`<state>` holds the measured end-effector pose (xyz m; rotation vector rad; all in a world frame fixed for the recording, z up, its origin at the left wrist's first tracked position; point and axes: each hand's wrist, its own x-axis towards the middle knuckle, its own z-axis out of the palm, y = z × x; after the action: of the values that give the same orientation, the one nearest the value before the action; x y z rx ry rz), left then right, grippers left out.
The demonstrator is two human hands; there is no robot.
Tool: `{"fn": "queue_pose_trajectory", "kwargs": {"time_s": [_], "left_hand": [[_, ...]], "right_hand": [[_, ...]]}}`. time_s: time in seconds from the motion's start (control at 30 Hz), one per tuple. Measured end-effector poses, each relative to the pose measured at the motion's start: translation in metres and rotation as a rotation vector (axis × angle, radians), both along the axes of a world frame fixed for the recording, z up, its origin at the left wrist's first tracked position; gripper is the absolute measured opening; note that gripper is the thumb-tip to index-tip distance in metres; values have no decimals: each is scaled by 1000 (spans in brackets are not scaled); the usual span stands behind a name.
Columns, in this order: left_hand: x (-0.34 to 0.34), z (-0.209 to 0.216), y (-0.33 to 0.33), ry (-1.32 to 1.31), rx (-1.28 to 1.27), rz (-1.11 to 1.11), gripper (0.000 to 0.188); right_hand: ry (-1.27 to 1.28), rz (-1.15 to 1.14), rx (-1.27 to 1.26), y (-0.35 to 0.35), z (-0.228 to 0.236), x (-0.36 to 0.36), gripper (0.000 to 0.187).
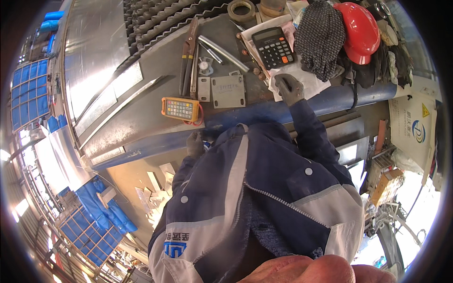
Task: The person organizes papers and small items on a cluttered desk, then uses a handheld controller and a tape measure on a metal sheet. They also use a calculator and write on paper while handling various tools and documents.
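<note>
My right hand (291, 89), in a grey glove, rests over white paper (311, 89) at the bench's near edge. Its fingers are curled together, and whatever they hold is too small to name. Just beyond it lies a black calculator (272, 48) with orange and grey keys. My left hand (194, 143), also gloved, is low in front of the bench edge, close to my jacket. Its fingers look curled, with a small blue-and-white thing (206, 145) beside them; the grip itself is hidden. Above this hand sits a yellow-framed remote control (180, 109) with many keys.
On the metal bench (155, 61) lie long-handled snips (188, 61), a metal tube (223, 53), a round dial gauge (205, 66) and a slotted plate (229, 91). A red helmet (358, 33) and dark patterned cloth (321, 40) are at the far right. Metal strips lie left.
</note>
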<state>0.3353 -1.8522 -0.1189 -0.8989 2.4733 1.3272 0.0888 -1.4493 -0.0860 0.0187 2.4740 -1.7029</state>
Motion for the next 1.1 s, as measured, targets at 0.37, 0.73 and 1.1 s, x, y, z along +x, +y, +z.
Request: {"fn": "queue_pose_trajectory", "kwargs": {"time_s": [0.37, 0.73, 1.1], "left_hand": [[2, -12, -8, -10, -46, -59, 26], [3, -4, -3, -16, 112, 47, 27], [-3, -4, -5, -46, 37, 20, 30]], "right_hand": [[230, 215, 309, -14, -20, 16, 33], [287, 41, 129, 0, 17, -9, 18], [247, -21, 138, 0, 14, -19, 19]]}}
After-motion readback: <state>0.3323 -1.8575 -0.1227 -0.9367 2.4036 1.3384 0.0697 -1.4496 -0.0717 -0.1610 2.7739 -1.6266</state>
